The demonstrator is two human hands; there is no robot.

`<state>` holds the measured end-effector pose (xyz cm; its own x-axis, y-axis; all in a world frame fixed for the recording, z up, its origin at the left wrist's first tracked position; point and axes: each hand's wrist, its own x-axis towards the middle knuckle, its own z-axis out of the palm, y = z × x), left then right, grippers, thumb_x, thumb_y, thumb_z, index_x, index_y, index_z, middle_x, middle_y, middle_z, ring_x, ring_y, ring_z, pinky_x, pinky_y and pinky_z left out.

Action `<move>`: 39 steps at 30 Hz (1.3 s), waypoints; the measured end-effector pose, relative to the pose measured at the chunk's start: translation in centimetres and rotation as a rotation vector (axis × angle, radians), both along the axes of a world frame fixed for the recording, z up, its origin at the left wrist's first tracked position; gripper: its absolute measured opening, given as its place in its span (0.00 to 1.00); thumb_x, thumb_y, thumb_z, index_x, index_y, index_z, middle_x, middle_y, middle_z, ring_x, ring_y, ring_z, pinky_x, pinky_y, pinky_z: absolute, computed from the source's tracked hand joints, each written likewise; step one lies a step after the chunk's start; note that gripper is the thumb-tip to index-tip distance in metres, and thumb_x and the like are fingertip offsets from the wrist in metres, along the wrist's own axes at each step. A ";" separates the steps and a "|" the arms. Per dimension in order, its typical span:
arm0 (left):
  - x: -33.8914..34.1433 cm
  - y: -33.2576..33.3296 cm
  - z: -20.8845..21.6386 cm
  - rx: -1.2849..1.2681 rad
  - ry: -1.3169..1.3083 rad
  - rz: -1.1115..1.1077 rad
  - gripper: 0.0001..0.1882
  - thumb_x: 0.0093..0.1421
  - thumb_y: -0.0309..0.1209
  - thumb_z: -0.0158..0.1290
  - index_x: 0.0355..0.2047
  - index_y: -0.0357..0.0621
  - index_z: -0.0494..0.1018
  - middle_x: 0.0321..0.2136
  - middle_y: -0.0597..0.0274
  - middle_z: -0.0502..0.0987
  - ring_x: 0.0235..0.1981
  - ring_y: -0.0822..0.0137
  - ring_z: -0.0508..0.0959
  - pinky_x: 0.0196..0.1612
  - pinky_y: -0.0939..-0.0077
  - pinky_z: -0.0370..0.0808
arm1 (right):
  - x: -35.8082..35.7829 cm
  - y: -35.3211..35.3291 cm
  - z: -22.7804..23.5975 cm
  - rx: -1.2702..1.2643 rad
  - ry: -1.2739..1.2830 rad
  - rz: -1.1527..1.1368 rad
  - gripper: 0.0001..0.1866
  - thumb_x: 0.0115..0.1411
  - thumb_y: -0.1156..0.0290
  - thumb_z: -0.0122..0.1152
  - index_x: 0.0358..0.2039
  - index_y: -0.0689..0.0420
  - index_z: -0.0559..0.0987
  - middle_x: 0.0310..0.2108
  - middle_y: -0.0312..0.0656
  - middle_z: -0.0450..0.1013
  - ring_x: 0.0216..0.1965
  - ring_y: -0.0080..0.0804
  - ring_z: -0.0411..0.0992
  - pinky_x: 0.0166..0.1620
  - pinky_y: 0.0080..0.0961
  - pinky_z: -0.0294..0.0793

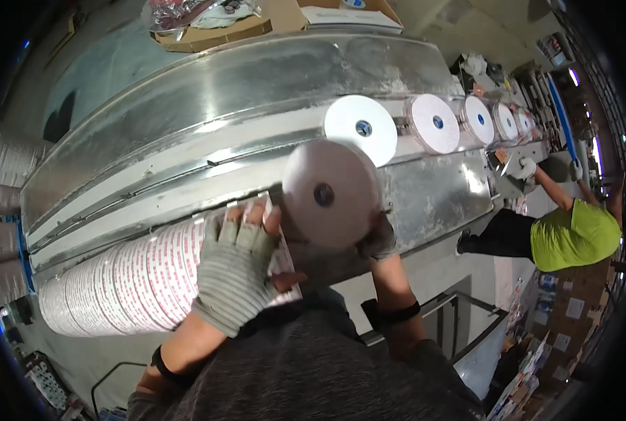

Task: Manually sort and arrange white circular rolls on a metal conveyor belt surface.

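Observation:
My left hand (235, 274), in a grey ribbed glove with bare fingertips, lies across the right end of a long row of rolls (144, 277) with red print on white. Its fingers are stretched over the end of the row and the thumb stands apart. Beside it my right hand (381, 238), in a darker glove, grips the lower right edge of a large flat tape roll (332, 193) with a dark core hole. This roll is tilted up above the metal bench, its face toward me. Behind it a bright white roll (360, 126) with a blue core sits on the conveyor.
More rolls, such as one with a blue core (436, 124), line the conveyor to the right. The metal bench (425, 189) has raised rails. A person in a yellow-green shirt (572, 235) works at right. A cardboard tray (257, 31) stands beyond the bench, a metal frame (460, 316) below right.

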<state>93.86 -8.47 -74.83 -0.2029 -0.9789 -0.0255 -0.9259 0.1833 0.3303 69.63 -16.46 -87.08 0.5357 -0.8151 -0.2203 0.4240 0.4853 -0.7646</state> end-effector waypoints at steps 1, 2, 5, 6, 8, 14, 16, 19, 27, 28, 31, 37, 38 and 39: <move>0.0 0.3 -0.5 -0.016 0.026 0.018 0.51 0.42 0.58 0.61 0.60 0.37 0.61 0.58 0.45 0.62 0.57 0.43 0.64 0.58 0.46 0.59 | 2.5 -2.0 1.5 -0.083 -0.006 -0.008 0.51 0.45 0.56 0.73 0.63 0.62 0.57 0.57 0.51 0.63 0.60 0.45 0.63 0.61 0.37 0.64; 0.0 1.1 -0.6 -0.015 0.059 0.018 0.52 0.41 0.56 0.62 0.60 0.37 0.60 0.60 0.46 0.61 0.58 0.43 0.63 0.59 0.50 0.58 | 5.6 -3.9 2.6 -0.385 0.266 0.023 0.48 0.46 0.54 0.71 0.63 0.61 0.59 0.56 0.52 0.65 0.59 0.47 0.64 0.61 0.37 0.64; 0.8 1.0 -0.2 -0.009 0.159 -0.046 0.50 0.43 0.58 0.61 0.61 0.41 0.61 0.58 0.44 0.61 0.59 0.44 0.61 0.58 0.41 0.56 | 13.0 -8.6 1.9 -1.097 1.036 0.099 0.42 0.49 0.52 0.68 0.61 0.59 0.65 0.52 0.54 0.67 0.57 0.51 0.65 0.60 0.37 0.65; 1.5 1.6 -0.2 -0.003 0.163 -0.045 0.50 0.43 0.58 0.61 0.61 0.41 0.61 0.58 0.44 0.61 0.59 0.44 0.61 0.58 0.41 0.56 | 14.7 -9.1 1.9 -1.196 1.273 0.301 0.39 0.51 0.54 0.67 0.60 0.58 0.66 0.50 0.53 0.68 0.56 0.50 0.66 0.59 0.37 0.64; 2.5 2.0 0.2 0.001 -0.072 -0.042 0.52 0.40 0.56 0.63 0.61 0.40 0.61 0.60 0.46 0.59 0.59 0.43 0.61 0.58 0.45 0.58 | 14.2 -8.5 0.5 -1.271 1.520 0.518 0.35 0.52 0.55 0.66 0.58 0.57 0.68 0.48 0.52 0.69 0.54 0.49 0.67 0.59 0.38 0.64; 3.9 2.3 -0.7 -0.041 0.056 -0.039 0.46 0.44 0.57 0.62 0.57 0.40 0.66 0.57 0.46 0.63 0.56 0.45 0.64 0.58 0.45 0.59 | 1.7 3.2 -6.3 -0.272 0.224 0.291 0.36 0.58 0.66 0.59 0.65 0.57 0.59 0.61 0.48 0.61 0.64 0.41 0.57 0.65 0.34 0.58; 4.4 3.0 -1.2 -0.077 0.067 -0.009 0.46 0.43 0.56 0.63 0.56 0.36 0.66 0.56 0.46 0.64 0.55 0.46 0.65 0.58 0.45 0.59 | 8.9 9.1 3.5 -0.910 0.634 0.082 0.41 0.58 0.66 0.59 0.67 0.59 0.51 0.62 0.47 0.59 0.62 0.39 0.60 0.64 0.34 0.59; 6.3 4.0 -0.7 -0.013 0.051 0.026 0.50 0.42 0.57 0.63 0.59 0.37 0.62 0.57 0.46 0.64 0.56 0.46 0.64 0.59 0.45 0.59 | 11.0 9.6 6.0 -0.224 0.308 0.217 0.48 0.53 0.58 0.66 0.67 0.63 0.51 0.63 0.49 0.59 0.62 0.44 0.60 0.65 0.38 0.59; 11.7 9.0 -1.6 -0.065 -0.082 -0.005 0.52 0.48 0.69 0.48 0.63 0.42 0.58 0.61 0.47 0.62 0.60 0.42 0.62 0.61 0.47 0.56 | 20.9 -2.5 0.4 -1.105 1.134 0.226 0.49 0.47 0.45 0.68 0.62 0.61 0.61 0.59 0.54 0.61 0.59 0.50 0.62 0.58 0.47 0.63; 12.0 9.0 -1.6 -0.063 -0.084 0.001 0.52 0.48 0.69 0.48 0.63 0.42 0.58 0.61 0.47 0.62 0.60 0.42 0.62 0.61 0.47 0.56 | 23.3 -3.1 1.5 -1.218 1.460 0.358 0.45 0.47 0.46 0.67 0.60 0.60 0.65 0.57 0.54 0.63 0.57 0.50 0.64 0.57 0.46 0.64; 13.7 9.4 -0.4 -0.008 -0.107 0.002 0.50 0.51 0.68 0.47 0.65 0.46 0.58 0.61 0.46 0.60 0.60 0.42 0.61 0.61 0.47 0.56 | 24.1 -2.7 0.3 -1.158 1.543 0.388 0.38 0.48 0.50 0.67 0.56 0.59 0.70 0.54 0.51 0.67 0.54 0.47 0.66 0.57 0.44 0.64; 15.1 8.8 -0.3 -0.040 0.005 0.047 0.46 0.42 0.55 0.64 0.58 0.46 0.64 0.55 0.51 0.67 0.56 0.46 0.66 0.56 0.48 0.61 | 16.2 10.5 -0.8 -0.879 0.920 0.320 0.38 0.47 0.66 0.71 0.59 0.57 0.67 0.52 0.45 0.68 0.53 0.45 0.67 0.59 0.38 0.64; 15.5 8.6 -0.8 0.007 0.014 0.079 0.46 0.42 0.54 0.64 0.58 0.45 0.64 0.55 0.51 0.67 0.56 0.46 0.66 0.55 0.48 0.61 | 19.6 13.9 3.6 -0.564 0.314 0.074 0.46 0.45 0.65 0.73 0.62 0.60 0.61 0.54 0.49 0.66 0.54 0.47 0.67 0.59 0.36 0.66; 15.7 8.6 -0.9 -0.003 0.023 0.073 0.45 0.42 0.54 0.64 0.57 0.44 0.64 0.54 0.51 0.67 0.56 0.47 0.66 0.55 0.48 0.61 | 20.1 15.1 4.8 -0.718 0.578 0.087 0.47 0.47 0.61 0.72 0.64 0.61 0.58 0.56 0.51 0.64 0.56 0.47 0.66 0.58 0.38 0.67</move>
